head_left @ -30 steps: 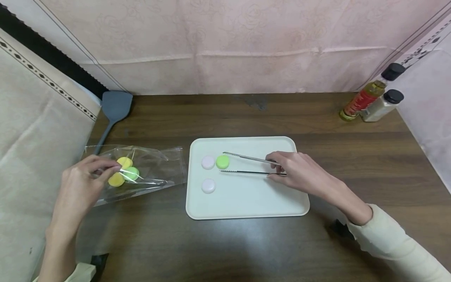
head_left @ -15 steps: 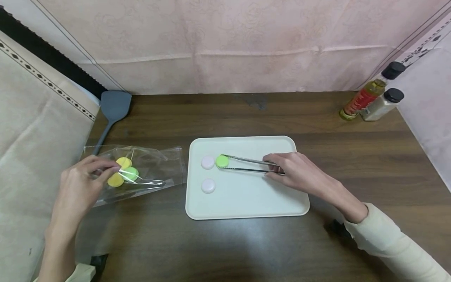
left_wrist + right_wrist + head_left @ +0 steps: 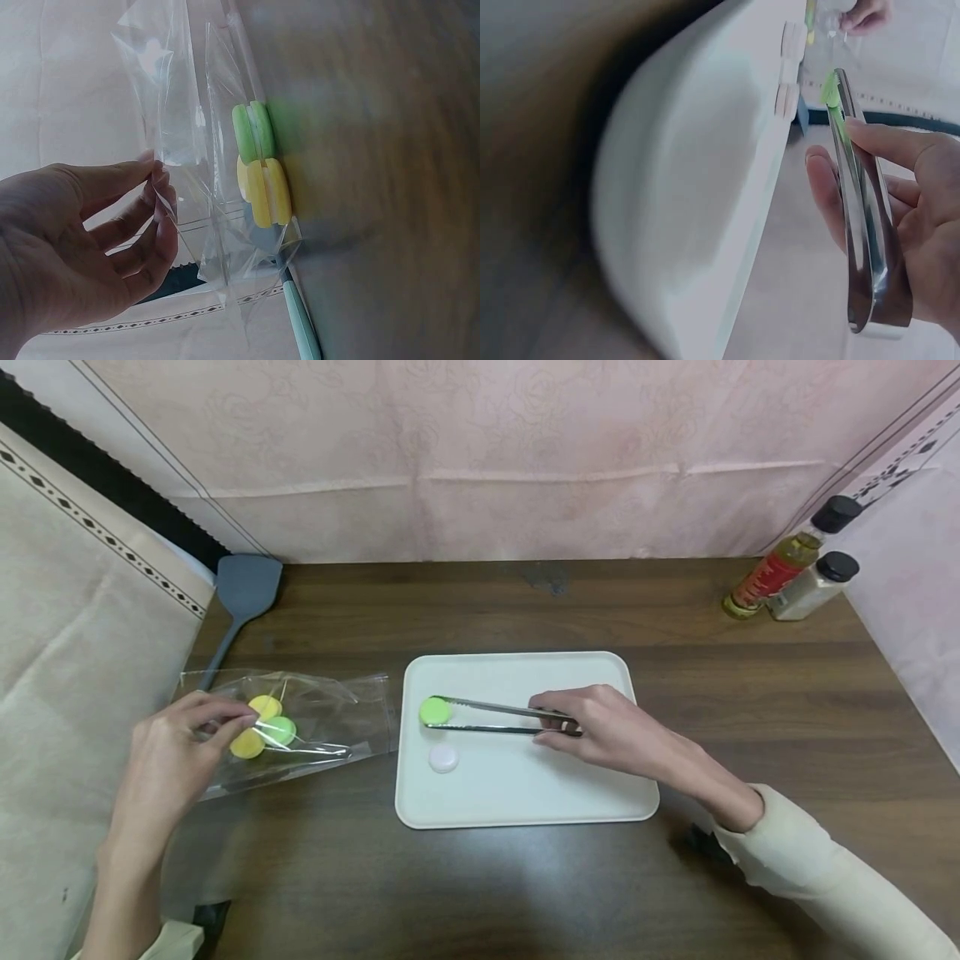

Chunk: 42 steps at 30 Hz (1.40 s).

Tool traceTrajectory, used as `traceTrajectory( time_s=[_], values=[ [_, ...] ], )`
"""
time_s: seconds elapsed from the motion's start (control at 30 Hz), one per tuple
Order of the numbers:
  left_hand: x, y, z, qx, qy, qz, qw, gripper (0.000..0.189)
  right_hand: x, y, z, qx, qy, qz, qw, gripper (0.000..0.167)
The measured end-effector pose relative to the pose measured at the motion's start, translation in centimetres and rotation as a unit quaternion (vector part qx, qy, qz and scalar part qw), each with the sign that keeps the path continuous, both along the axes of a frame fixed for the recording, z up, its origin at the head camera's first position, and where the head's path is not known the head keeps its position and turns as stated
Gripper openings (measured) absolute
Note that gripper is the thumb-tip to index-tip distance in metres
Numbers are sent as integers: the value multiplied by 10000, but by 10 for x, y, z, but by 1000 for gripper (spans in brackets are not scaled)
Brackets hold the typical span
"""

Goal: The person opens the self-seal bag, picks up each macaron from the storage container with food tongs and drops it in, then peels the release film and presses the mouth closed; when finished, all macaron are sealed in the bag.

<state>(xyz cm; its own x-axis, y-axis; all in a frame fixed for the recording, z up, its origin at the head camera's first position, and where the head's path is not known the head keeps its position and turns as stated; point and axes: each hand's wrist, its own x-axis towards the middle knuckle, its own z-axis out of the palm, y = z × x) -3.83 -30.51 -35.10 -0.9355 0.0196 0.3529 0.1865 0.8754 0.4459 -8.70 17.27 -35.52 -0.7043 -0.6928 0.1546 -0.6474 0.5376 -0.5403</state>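
Note:
My right hand (image 3: 600, 727) grips metal tongs (image 3: 862, 240), whose tips pinch a green macaron (image 3: 435, 711). In the right wrist view the macaron is raised off the white tray (image 3: 540, 793), over its left part. A pale lilac macaron (image 3: 443, 757) sits on the tray just below it in the head view; a second lilac one (image 3: 793, 40) shows in the right wrist view, hidden from the head. At the left, my left hand (image 3: 183, 747) pinches the edge of a clear plastic bag (image 3: 180, 120). Inside lie a green macaron (image 3: 253, 132) and two yellow macarons (image 3: 268, 193).
A grey-blue spatula (image 3: 247, 587) lies behind the bag, its handle running under it. At the back right stand an oil bottle (image 3: 772, 575) with a red label and a black-capped jar (image 3: 813, 587). Pale cloth hangs around the wooden table (image 3: 480, 893).
The tongs have closed on the green macaron and lifted it from the tray, and the right hand has carried it leftward. The left hand stays in place on the bag.

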Motion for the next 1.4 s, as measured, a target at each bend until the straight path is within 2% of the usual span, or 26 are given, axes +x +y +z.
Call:
traceTrajectory(
  time_s=[0.33, 0.7, 0.87, 1.07, 1.4],
  values=[
    [1, 0, 0, 39, -37, 37, 10000, 7, -11, -47, 3, 152, 50, 493, 9987, 11],
    [1, 1, 2, 43, 46, -11, 10000, 6, -19, -95, 1, 641, 33, 627, 9960, 11],
    [2, 0, 2, 34, 46, 20, 10000, 5, -25, -99, 4, 763, -53, 617, 9952, 13],
    [3, 1, 4, 11, -69, 143, 9999, 6, -30, -89, 6, 677, -43, 658, 9955, 14],
    [3, 1, 5, -47, -170, 189, 9997, 7, -30, -91, 4, 861, -94, 780, 9932, 15]
  ],
)
